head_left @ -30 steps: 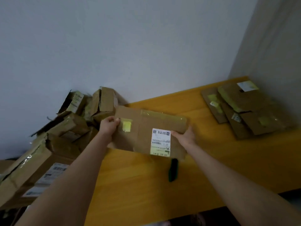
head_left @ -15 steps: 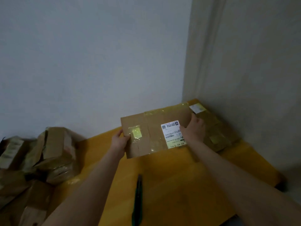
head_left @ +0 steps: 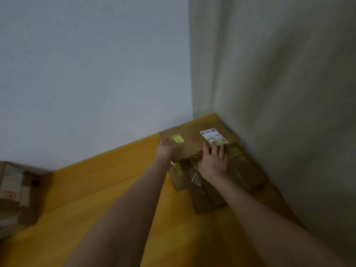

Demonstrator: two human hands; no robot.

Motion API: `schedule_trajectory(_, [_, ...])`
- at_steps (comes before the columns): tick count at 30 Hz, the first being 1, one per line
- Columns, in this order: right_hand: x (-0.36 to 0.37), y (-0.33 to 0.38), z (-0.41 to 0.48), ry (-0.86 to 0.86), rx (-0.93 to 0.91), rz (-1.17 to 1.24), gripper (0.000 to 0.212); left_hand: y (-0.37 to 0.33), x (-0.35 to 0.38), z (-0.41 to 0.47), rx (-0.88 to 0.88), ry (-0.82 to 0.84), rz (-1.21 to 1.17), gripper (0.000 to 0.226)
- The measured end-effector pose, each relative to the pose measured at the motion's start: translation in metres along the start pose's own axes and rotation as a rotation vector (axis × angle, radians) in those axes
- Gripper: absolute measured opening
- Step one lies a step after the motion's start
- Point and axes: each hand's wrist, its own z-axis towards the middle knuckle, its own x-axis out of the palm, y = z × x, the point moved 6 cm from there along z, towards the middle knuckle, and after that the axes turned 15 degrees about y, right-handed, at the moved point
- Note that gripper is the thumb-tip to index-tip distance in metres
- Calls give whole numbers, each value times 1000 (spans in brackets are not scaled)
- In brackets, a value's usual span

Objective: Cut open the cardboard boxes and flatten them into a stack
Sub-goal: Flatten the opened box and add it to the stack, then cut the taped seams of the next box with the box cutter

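The yellow bench (head_left: 115,189) runs from the near edge out to a corner at about 1 o'clock, where a pale wall meets a curtain. The stack (head_left: 242,176) of flattened cardboard lies in that corner, its pieces fanned unevenly toward 5 o'clock. On top of it, at its far end, sits the flattened box (head_left: 192,145), with its long axis running roughly 9 to 3 o'clock across the view. It looks all but laid down, though I cannot tell whether its left edge is fully resting.

Both arms reach out toward 1 o'clock. The right hand (head_left: 214,160) lies closer to the middle of the stack, and the left hand (head_left: 163,149) is at the box's 9 o'clock end. The left hand's fingers curl round the near-left edge and grip it. The right hand is spread flat with straight fingers, pressing the near-right edge, its fingertips reaching the white shipping label (head_left: 212,137). A yellow-green tape patch (head_left: 178,139) sits just beside the left hand.

Next comes letting go at the left end and squaring the box. Uncut boxes (head_left: 13,189) wait at 9 o'clock.
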Motion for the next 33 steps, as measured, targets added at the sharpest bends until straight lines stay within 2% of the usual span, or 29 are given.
schedule_trajectory(4, [6,12,7,44,-29,-4,77,-1,-13,-6,-5,-32,343,65])
schedule_trajectory(8, [11,49,3,58,-89,-14,75,-2,-45,-27,-37,-65,964,69])
schedule_trajectory(10, [20,76,-4,71,-134,-19,70,0,-65,-44,-41,-88,1143,67])
schedule_trajectory(15, [54,161,-37,106,-245,-63,67,10,-143,-94,-100,-161,1212,64])
schedule_trajectory(22, [128,291,-110,103,-381,-98,59,36,-283,-171,-123,-259,1153,62])
schedule_trajectory(28, [199,391,-178,85,-403,-78,62,48,-382,-233,-7,-242,1185,60])
schedule_trajectory(33, [243,444,-240,117,-419,-64,69,50,-441,-283,60,-270,1169,57])
